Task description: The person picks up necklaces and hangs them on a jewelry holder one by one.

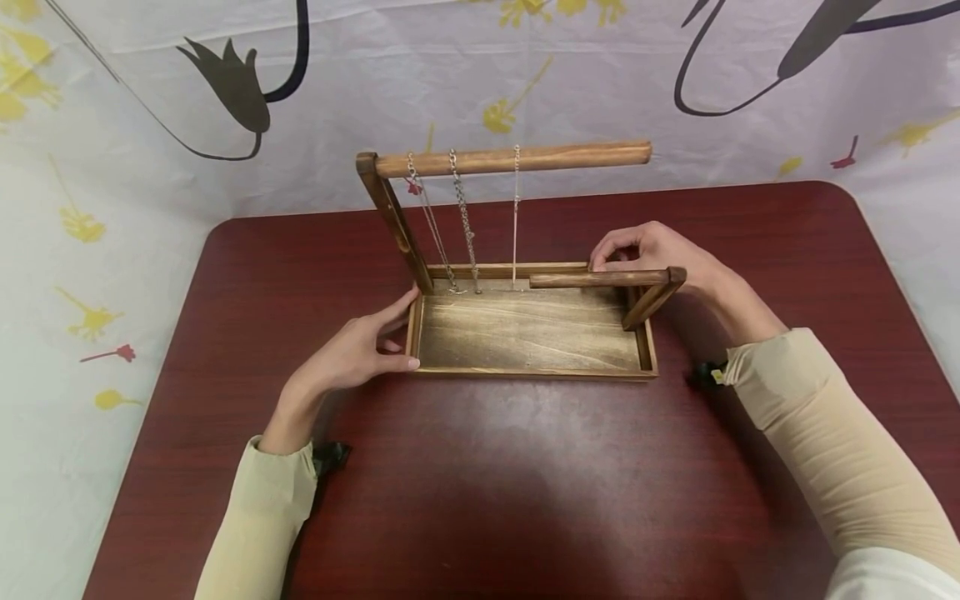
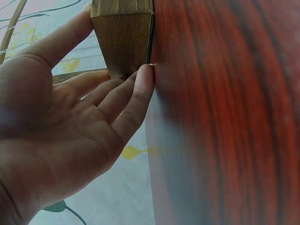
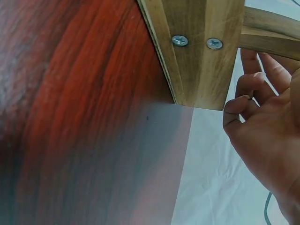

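Observation:
A wooden jewelry stand (image 1: 525, 333) has a shallow tray base, a tall post at the left with a long bar (image 1: 577, 156), and a short post at the right with a lower bar (image 1: 585, 280). Three silver necklaces (image 1: 465, 212) hang from the long bar toward the tray floor. My left hand (image 1: 348, 350) grips the tray's left end, thumb at the front corner and fingers along the side farther back. With curled fingers, my right hand (image 1: 667, 254) holds the tray's rear rim near the right corner, partly behind the lower bar. Screw heads (image 3: 197, 42) show on the right end.
The stand rests on a dark red wood-grain table (image 1: 510, 483) with rounded far corners. Behind and beside it hangs a pale patterned cloth (image 1: 360, 100). Black wrist straps (image 1: 330, 457) show below the sleeves.

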`<state>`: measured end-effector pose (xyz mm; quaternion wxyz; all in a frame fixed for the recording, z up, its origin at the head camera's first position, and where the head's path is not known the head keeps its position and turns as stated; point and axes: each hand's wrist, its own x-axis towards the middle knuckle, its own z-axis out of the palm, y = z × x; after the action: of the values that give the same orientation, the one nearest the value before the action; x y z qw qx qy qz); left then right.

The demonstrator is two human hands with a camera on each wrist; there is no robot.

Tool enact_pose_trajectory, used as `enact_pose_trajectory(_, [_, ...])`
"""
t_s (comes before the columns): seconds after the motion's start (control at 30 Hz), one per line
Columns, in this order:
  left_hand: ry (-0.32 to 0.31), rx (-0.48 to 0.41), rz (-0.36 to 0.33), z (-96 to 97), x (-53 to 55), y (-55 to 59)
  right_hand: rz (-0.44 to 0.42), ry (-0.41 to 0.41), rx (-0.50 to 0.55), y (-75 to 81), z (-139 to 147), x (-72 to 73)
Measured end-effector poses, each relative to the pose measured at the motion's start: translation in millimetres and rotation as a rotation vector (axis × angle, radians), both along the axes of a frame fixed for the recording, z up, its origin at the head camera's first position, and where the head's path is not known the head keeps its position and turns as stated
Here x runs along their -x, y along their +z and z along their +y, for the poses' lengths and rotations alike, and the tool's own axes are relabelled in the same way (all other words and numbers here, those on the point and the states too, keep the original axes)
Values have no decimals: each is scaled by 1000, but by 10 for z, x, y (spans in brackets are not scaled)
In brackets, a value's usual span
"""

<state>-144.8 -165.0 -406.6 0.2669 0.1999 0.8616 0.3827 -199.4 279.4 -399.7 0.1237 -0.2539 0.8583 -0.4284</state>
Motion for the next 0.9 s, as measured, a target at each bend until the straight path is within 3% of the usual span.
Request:
enact_pose_trajectory(0.13, [2, 3, -6, 1, -4, -4, -104, -115, -38, 55, -29, -42])
enact_pose_trajectory(0.23, [2, 1, -8, 2, -5, -10, -145, -158, -41, 51, -30, -49])
enact_pose_trajectory(0.67, [-2, -5, -8, 5, 1, -5, -197, -175, 8, 17, -12, -38])
enact_pose_trajectory(0.9, [10, -9, -24, 13, 4, 9, -178, -164, 41, 27, 39, -30])
